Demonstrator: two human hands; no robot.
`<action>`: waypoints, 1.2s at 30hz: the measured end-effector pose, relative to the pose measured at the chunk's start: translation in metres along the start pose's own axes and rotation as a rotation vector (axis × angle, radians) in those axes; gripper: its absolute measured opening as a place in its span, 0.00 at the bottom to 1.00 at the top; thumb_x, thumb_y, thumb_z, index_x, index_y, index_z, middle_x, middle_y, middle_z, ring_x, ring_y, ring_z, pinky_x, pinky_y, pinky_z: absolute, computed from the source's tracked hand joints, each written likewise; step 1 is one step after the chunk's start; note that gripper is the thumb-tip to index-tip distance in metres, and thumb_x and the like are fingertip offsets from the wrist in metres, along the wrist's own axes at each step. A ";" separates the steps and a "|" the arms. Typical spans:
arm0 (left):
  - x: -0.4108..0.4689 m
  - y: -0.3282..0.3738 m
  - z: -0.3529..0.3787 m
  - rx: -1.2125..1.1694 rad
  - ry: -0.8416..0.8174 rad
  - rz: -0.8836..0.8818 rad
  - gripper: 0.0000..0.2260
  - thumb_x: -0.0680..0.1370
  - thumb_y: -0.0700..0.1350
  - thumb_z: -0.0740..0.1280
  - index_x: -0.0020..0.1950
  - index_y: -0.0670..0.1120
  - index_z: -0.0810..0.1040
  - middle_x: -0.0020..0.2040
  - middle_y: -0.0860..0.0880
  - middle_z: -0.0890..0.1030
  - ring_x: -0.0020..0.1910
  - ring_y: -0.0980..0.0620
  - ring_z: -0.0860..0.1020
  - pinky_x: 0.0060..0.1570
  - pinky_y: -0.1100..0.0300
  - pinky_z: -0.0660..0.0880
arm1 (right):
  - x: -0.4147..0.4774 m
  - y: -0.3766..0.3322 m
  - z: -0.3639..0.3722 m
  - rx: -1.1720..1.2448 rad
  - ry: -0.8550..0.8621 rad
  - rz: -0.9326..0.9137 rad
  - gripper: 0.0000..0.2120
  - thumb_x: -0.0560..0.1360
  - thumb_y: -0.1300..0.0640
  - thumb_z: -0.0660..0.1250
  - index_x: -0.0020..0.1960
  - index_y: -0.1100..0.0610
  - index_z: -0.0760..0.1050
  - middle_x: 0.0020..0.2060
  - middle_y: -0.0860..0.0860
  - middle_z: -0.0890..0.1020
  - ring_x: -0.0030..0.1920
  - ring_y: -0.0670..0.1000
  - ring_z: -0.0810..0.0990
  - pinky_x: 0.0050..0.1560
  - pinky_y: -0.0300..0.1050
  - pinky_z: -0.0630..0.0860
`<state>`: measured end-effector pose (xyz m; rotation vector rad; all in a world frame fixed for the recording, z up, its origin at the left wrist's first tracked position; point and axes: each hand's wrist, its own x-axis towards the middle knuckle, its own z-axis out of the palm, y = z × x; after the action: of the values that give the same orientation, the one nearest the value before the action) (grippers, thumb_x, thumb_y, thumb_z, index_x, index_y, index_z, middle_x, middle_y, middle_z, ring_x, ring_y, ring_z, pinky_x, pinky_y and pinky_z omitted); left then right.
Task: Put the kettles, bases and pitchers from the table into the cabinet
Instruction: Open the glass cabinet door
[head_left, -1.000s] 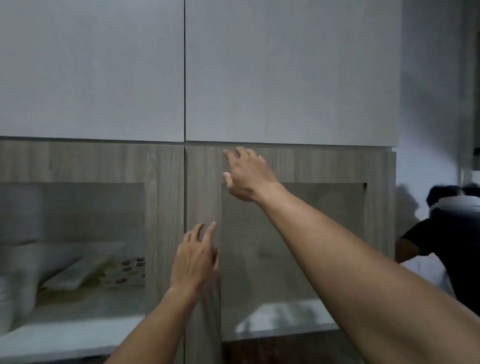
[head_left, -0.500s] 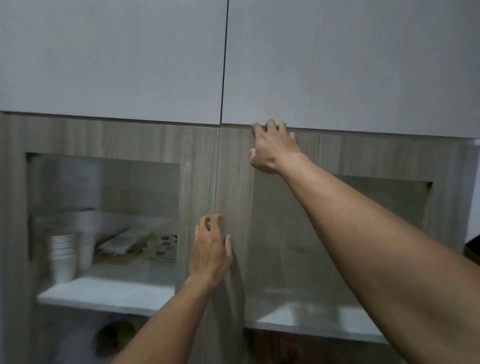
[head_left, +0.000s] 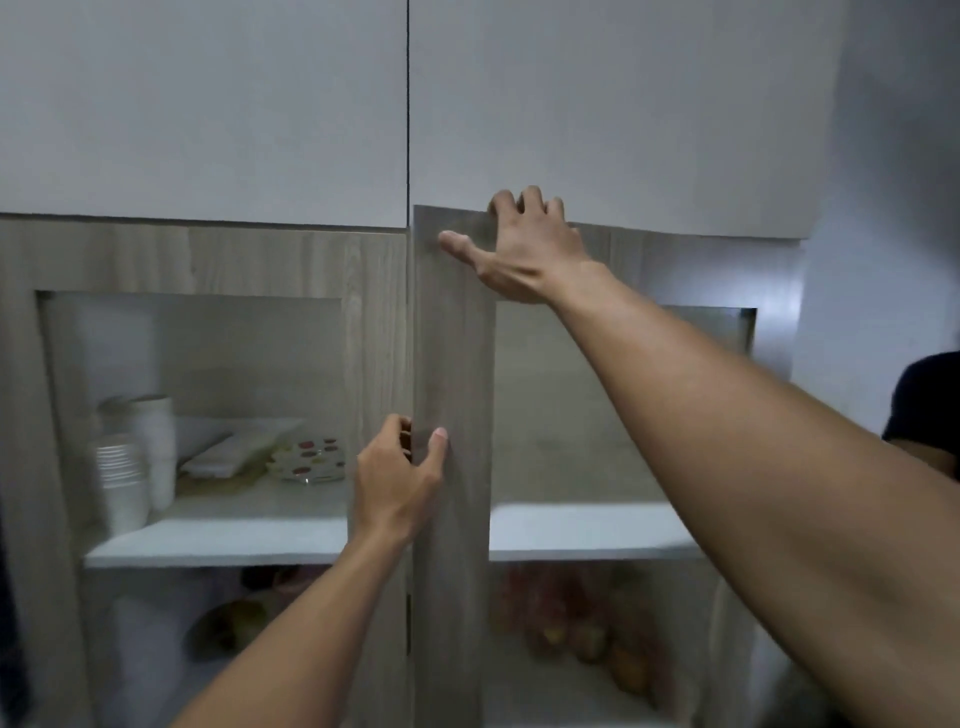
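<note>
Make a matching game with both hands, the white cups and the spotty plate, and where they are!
Things: 1 right hand; 2 left hand; 3 white cups; 4 spotty plate.
Places: A left end of the shelf; B top edge of the right door; C its side edge, halfway up; D right end of the shelf.
Pairs: 1-B, 2-C, 3-A, 4-D.

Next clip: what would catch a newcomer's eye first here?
Two bare arms reach up to the right-hand cabinet door: the right hand hooks its fingers over the top edge, and the left hand pinches the side edge at mid height. Through the left door, stacked white cups and a dotted plate show on a shelf.
</note>
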<state>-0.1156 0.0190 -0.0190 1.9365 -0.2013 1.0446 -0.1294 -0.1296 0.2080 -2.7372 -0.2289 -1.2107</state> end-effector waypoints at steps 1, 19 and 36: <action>-0.008 0.006 -0.007 -0.007 -0.008 0.031 0.13 0.76 0.54 0.68 0.39 0.47 0.71 0.32 0.52 0.74 0.31 0.54 0.73 0.29 0.62 0.65 | -0.010 -0.004 -0.009 0.019 0.003 0.015 0.47 0.70 0.21 0.50 0.74 0.55 0.62 0.70 0.59 0.66 0.70 0.62 0.65 0.68 0.65 0.67; -0.172 0.175 -0.052 -0.396 -0.367 0.540 0.10 0.73 0.53 0.65 0.44 0.50 0.66 0.38 0.53 0.72 0.31 0.52 0.73 0.29 0.54 0.73 | -0.207 0.015 -0.227 -0.104 0.127 0.014 0.32 0.73 0.44 0.66 0.75 0.48 0.61 0.62 0.56 0.74 0.62 0.58 0.75 0.60 0.54 0.75; -0.311 0.373 0.076 -0.500 -0.707 0.544 0.49 0.75 0.63 0.64 0.76 0.53 0.27 0.80 0.46 0.36 0.79 0.44 0.42 0.77 0.45 0.51 | -0.326 0.148 -0.374 -0.899 -0.094 0.231 0.26 0.81 0.47 0.57 0.76 0.55 0.65 0.75 0.54 0.68 0.75 0.57 0.62 0.70 0.59 0.65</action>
<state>-0.4555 -0.3354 -0.0287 1.7301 -1.3099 0.4986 -0.5866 -0.3718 0.2053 -3.3897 0.7976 -1.3395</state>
